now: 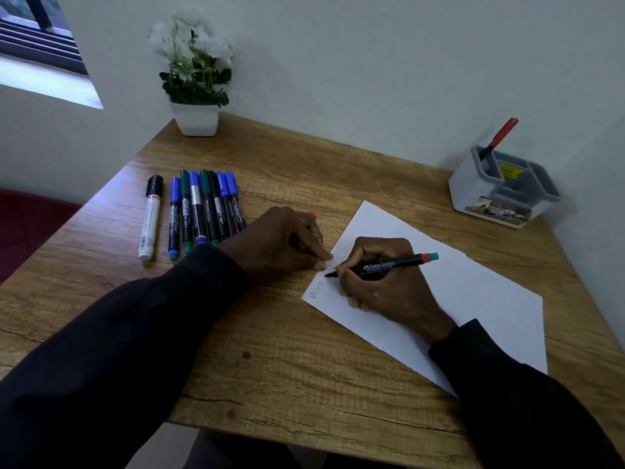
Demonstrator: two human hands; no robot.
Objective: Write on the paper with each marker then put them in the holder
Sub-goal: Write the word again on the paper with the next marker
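Observation:
My right hand [385, 282] grips a black marker [389, 265] with a red and green end, its tip touching the white paper [473, 299] near a red handwritten word. My left hand [284, 245] rests at the paper's left corner, fingertips pressing on it, and a small red cap [314, 214] pokes out behind its curled fingers. A row of several capped markers [203, 208] in blue, green and black lies on the table at the left, beside a thick white marker [150, 218]. The grey holder [473, 194] at the back right has one red marker [500, 137] standing in it.
A white pot with white flowers [196, 116] stands at the table's back left corner against the wall. The wooden table [304, 367] has its front edge near my body. A window is at the upper left.

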